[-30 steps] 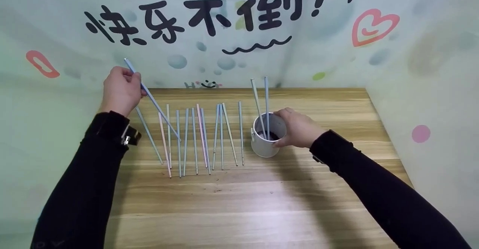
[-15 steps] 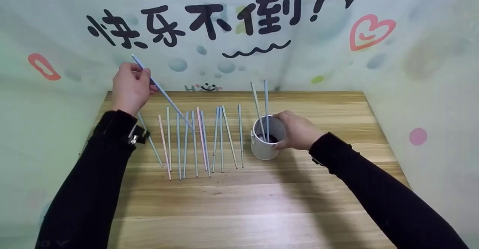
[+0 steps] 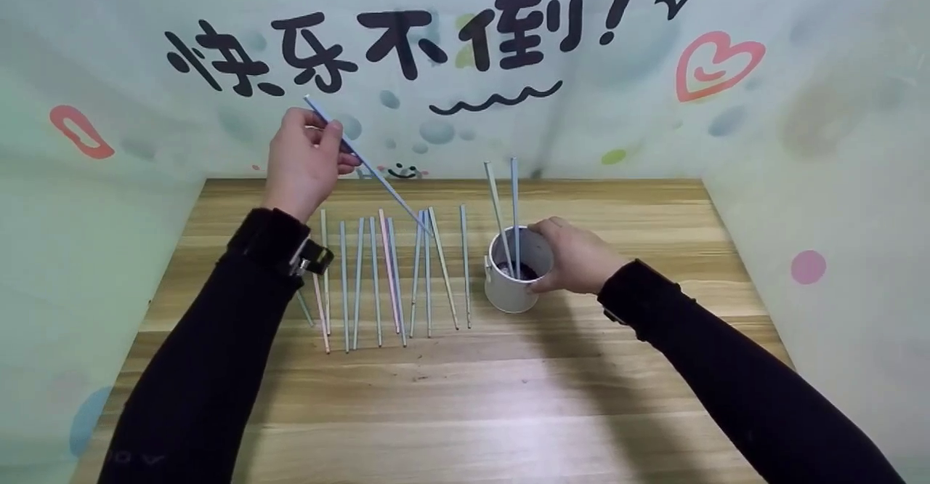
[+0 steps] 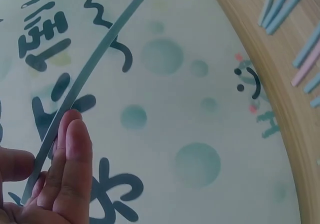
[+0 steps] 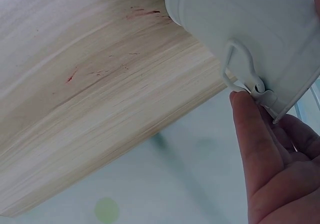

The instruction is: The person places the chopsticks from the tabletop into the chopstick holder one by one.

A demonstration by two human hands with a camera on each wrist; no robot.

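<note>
My left hand [image 3: 301, 160] pinches a blue chopstick [image 3: 389, 187] near its upper end and holds it slanted above the row. In the left wrist view, the thumb and fingers grip this chopstick [image 4: 95, 59]. On the table, a row of blue, pink and pale green chopsticks [image 3: 358, 288] lies below and right of that hand. My right hand [image 3: 581, 257] holds the far right side of a small white pail [image 3: 511, 299]. A pale green chopstick [image 3: 493, 197] and a blue chopstick [image 3: 515, 197] stand in it. The right wrist view shows fingers at the pail's side loop [image 5: 242, 64].
The wooden table [image 3: 450, 426] ends at a back cloth [image 3: 625, 121] printed with large black characters and coloured shapes. More cloth hangs at both sides. Small dark marks [image 3: 421, 377] spot the wood in front of the row.
My left hand has moved right with the blue chopstick, its lower tip now over the right part of the row. The right hand and the pail have stayed in place.
</note>
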